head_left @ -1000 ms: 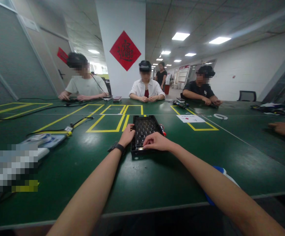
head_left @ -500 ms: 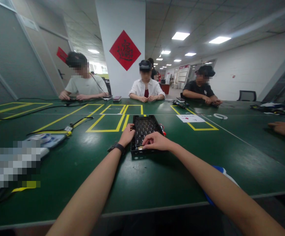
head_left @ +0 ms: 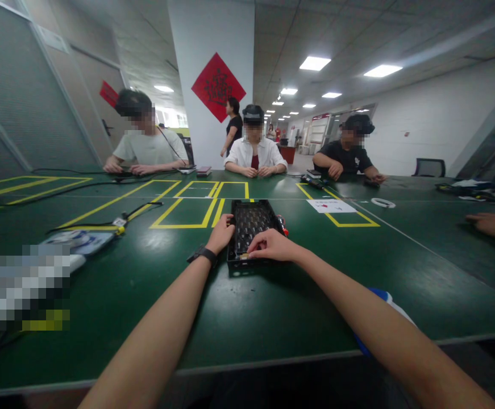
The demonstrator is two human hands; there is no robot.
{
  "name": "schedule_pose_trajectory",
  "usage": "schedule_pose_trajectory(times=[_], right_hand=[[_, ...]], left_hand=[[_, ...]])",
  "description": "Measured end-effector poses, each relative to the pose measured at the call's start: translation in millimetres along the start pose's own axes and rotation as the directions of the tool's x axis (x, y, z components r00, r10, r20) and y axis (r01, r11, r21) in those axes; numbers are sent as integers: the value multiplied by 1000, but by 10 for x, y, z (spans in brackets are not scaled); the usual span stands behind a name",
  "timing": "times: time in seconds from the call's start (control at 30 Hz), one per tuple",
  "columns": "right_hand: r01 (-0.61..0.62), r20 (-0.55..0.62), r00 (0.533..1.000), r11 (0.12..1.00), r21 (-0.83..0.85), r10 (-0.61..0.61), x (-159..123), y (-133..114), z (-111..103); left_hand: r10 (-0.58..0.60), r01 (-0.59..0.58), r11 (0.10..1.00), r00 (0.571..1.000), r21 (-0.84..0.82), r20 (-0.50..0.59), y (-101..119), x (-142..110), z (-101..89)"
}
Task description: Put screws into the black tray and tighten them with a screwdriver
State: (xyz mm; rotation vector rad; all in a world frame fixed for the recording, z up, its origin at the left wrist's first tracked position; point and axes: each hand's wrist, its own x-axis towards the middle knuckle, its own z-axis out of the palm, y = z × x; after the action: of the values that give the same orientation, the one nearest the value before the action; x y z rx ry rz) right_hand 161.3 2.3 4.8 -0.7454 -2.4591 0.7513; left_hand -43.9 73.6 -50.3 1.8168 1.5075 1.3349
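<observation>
A black open-topped plastic case (head_left: 252, 218) with a patterned floor of many round openings lies on the green table in front of me. My left hand (head_left: 223, 234) grips the case's left wall, the thumb and fingers at its rim. My right hand (head_left: 269, 245) reaches into the near end, thumb and fingertips pinched together at a small yellowish piece (head_left: 244, 256) by the near wall. Part of that piece is hidden behind the fingertips. Something red and shiny (head_left: 282, 224) shows just beyond the case's right side, its kind unclear.
The green table (head_left: 153, 295) bears yellow tape outlines. A printed sheet (head_left: 331, 205) and a white ring (head_left: 382, 202) lie beyond to the right. Packets and cables sit at left, a blue-and-white item (head_left: 381, 294) under my right forearm. Another person's hand (head_left: 492, 222) rests at far right. Three people sit opposite.
My hands and the case stay nearly in place. The right fingertips shift slightly at the yellowish piece. A person in black behind the seated row now shows by the pillar.
</observation>
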Motion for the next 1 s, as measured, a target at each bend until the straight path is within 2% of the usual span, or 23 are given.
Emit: schedule_pose_trajectory(times=[1.0], right_hand=[[-19, 25, 1000, 999, 30, 18, -4, -19, -14]], left_hand=[[26, -26, 999, 1000, 42, -3, -12, 0, 5]])
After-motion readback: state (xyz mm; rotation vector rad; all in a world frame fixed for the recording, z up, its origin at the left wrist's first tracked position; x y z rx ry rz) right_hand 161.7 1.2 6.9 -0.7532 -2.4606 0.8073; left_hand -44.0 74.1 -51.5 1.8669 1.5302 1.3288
